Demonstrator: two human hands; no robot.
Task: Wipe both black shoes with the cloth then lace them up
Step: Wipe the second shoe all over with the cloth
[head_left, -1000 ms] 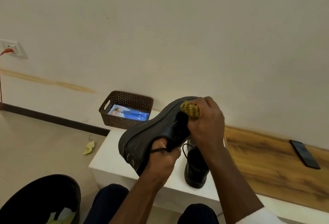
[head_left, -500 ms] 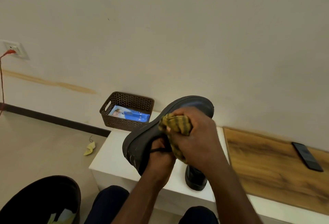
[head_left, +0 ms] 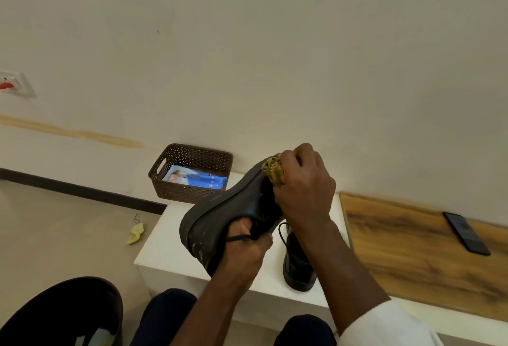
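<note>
Yellow cloth (head_left: 273,170) bunched in right hand (head_left: 303,183) hides the toe — left hand (head_left: 243,249) grips raised shoe (head_left: 220,216).

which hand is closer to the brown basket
Left. The left hand grips the raised shoe at its opening, just in front of the basket. The right hand presses the yellow cloth on the toe, further to the basket's right.

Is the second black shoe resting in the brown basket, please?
No, the second shoe stands on the white table, apart from the basket.
</note>
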